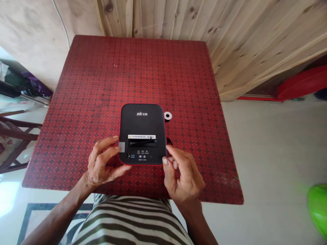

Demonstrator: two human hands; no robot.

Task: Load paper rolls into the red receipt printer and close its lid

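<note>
A black device with a red rim (142, 126), a slot and small buttons on top, lies near the front of a red patterned table (102, 85). My left hand (102, 163) rests at the device's left front corner, thumb against its edge, and its fingertips pinch a small grey label. My right hand (182, 173) is curled at the right front corner, fingertips touching the device's side. A small white ring (168, 116) lies on the table by the device's right edge.
Wooden plank wall (230, 41) behind the table. A wooden chair frame (12, 136) stands at the left, a red object (301, 83) on the floor at the right, a green object (318, 207) at the lower right edge.
</note>
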